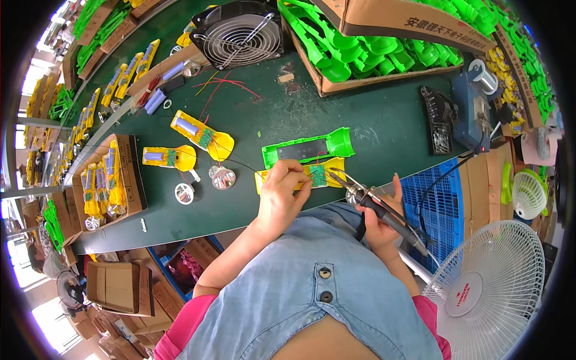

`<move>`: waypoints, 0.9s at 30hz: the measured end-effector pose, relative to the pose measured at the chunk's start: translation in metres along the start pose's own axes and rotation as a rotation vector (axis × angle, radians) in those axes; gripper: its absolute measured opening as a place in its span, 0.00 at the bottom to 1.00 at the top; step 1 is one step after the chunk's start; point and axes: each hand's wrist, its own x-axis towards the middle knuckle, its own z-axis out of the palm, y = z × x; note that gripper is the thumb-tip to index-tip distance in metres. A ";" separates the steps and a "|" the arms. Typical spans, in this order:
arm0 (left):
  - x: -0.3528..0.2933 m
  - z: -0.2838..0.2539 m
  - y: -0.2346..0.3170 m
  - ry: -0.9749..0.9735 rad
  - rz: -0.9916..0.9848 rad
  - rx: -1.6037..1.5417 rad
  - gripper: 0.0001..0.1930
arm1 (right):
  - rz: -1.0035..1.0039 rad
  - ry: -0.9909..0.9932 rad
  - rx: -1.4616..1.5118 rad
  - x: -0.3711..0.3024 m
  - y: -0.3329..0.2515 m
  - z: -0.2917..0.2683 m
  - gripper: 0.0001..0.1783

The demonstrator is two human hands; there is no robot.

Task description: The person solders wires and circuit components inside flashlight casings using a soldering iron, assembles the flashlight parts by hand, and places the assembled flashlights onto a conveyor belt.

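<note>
My left hand [282,192] pinches a thin wire against a yellow torch half-shell [327,171] that carries a small green circuit board [317,175]. In my right hand [384,219] is a soldering iron [375,203], its tip pointing at the board's right edge. A green torch half-shell [312,147] lies just behind the yellow one. Two more yellow half-shells with batteries [201,137] [169,158] lie to the left, with two silver reflectors [222,177] [184,193] in front of them.
A dark green bench [384,120] carries a black fan [239,33], a box of green shells [384,57], a soldering station [474,114] and a box of yellow assemblies [108,183]. A white floor fan [489,288] stands at the right. Cardboard boxes lie on the floor.
</note>
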 end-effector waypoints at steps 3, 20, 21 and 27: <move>0.001 0.002 0.001 -0.007 -0.017 -0.016 0.06 | 0.268 0.358 0.400 -0.019 0.008 0.023 0.11; 0.005 0.002 0.005 -0.045 -0.034 0.026 0.06 | 0.484 0.383 0.517 -0.019 0.010 0.030 0.09; 0.006 0.002 0.006 -0.046 -0.037 0.028 0.06 | 0.485 0.378 0.522 -0.020 0.011 0.030 0.09; 0.007 0.003 0.005 -0.046 -0.030 0.042 0.06 | 0.475 0.386 0.550 -0.012 0.005 0.017 0.11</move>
